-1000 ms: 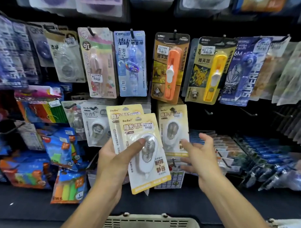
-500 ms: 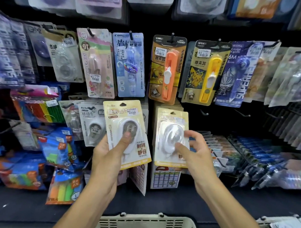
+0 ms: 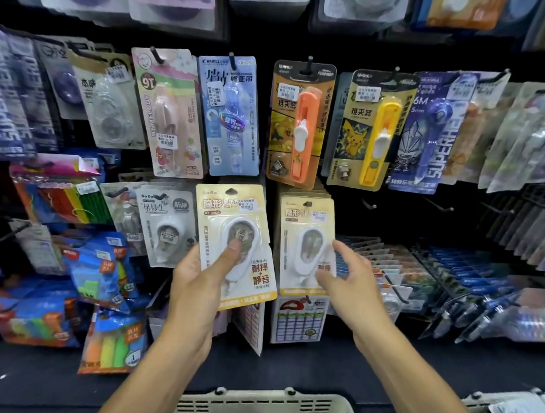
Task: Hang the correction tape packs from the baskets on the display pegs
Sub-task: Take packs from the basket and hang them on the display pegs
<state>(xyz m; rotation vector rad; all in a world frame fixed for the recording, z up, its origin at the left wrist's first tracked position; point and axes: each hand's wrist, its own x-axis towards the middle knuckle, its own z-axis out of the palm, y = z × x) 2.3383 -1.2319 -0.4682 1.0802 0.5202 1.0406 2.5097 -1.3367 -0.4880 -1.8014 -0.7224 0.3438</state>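
On the lower row of display pegs, centre of the wall: one yellow correction tape pack is hanging at the front of its stack, hole at the peg. The right hand is hovering just beside its lower right corner, fingers loosely spread and gripping nothing; whether the fingertips are touching the card cannot be told.

Item in hand: a second yellow pack, which the left hand is gripping, thumb pressing on the blister, fingers behind. It is sitting upright, left of the hung stack and in front of the neighbouring peg, not visibly threaded.

Below: a beige basket is showing at the lower edge, its contents out of view.

Risks, as judged:
- The hang hole is missing the peg tip, since the card is hiding the peg from view.
- The pack is being gripped low on the card, so its top may tilt or bend on contact.
- A brushing right hand is likely to set the hung stack swinging or nudge it off.
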